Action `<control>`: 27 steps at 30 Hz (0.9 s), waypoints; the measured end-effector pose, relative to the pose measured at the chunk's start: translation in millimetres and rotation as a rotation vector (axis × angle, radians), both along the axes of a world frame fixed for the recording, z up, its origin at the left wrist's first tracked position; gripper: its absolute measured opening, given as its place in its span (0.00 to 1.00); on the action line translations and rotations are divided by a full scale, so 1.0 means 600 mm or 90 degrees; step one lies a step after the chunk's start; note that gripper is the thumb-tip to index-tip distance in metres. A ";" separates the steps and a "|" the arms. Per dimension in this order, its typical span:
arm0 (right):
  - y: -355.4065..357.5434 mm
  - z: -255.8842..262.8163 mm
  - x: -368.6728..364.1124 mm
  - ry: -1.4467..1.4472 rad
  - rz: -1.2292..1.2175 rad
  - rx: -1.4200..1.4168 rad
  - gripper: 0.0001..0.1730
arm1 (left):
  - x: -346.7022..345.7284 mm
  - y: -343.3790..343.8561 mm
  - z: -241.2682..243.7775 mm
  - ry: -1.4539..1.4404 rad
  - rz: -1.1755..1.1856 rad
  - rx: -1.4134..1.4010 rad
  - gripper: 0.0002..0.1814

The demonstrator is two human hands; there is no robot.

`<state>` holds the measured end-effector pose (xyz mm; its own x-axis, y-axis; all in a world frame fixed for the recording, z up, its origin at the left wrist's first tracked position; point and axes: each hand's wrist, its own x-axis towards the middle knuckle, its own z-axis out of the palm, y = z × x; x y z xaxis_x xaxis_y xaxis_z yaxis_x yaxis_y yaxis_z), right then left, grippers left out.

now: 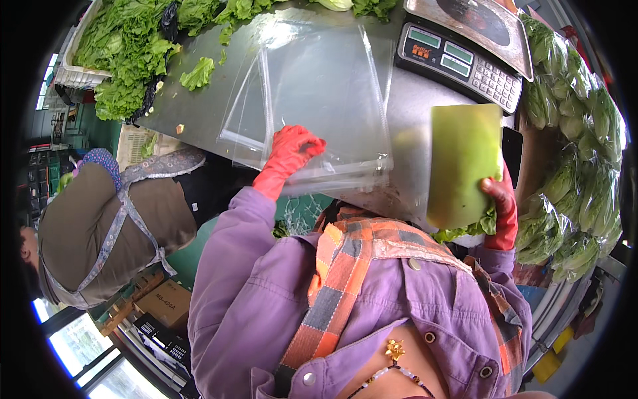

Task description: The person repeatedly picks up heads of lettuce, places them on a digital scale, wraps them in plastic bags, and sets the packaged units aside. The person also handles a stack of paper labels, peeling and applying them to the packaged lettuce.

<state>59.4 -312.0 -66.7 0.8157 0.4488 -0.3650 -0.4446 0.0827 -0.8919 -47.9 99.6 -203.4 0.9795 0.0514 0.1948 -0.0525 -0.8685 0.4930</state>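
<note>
My left hand (294, 154), in a red rubber glove, is at the near edge of a loose stack of clear plastic bags (324, 90). Its fingers are curled and appear to pinch the film of a bag; the exact contact is hard to make out. In a matching glove, my right hand (503, 209) grips a yellow-green, slightly translucent plastic sheet (463, 164) by its right side. Leafy lettuce (468, 231) pokes out at the sheet's lower edge and right side, and the rest is hidden behind it. The sheet is beside the bags, over the table's right part.
A digital scale (458, 60) stands at the back right, with a dark phone (512, 154) below it. Bagged lettuces (573, 164) line the right side. Loose lettuce (124, 50) fills a white crate (75, 45) and spills onto the metal table (179, 109). A person (114, 224) bends at left.
</note>
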 end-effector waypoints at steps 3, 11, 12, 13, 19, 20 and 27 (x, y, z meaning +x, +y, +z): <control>0.088 0.044 -0.007 0.058 0.180 -0.079 0.47 | 0.009 0.002 -0.004 -0.006 0.014 -0.084 0.07; 0.239 0.014 -0.037 -0.146 0.575 0.004 0.36 | 0.028 0.005 0.072 0.369 0.182 -0.526 0.03; 0.236 0.017 -0.040 -0.095 0.541 -0.015 0.36 | 0.025 0.001 0.065 0.293 0.170 -0.502 0.04; 0.232 0.023 -0.043 -0.044 0.505 -0.034 0.36 | 0.021 -0.001 0.055 0.218 0.156 -0.477 0.05; 0.201 0.004 -0.051 0.115 0.365 -0.042 0.40 | 0.017 -0.071 0.156 0.052 0.112 -0.346 0.06; 0.182 0.002 -0.056 0.128 0.262 -0.025 0.40 | 0.017 -0.076 0.161 0.033 0.086 -0.359 0.06; 0.172 0.040 -0.087 -0.093 0.198 -0.248 0.37 | 0.097 -0.120 0.192 -0.061 0.019 -0.331 0.08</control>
<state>7.2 -208.8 -42.4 0.7206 0.5312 -0.4456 -0.2639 -0.3842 -0.8847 10.2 27.6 -87.9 0.9549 0.1935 0.2251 -0.0975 -0.5120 0.8535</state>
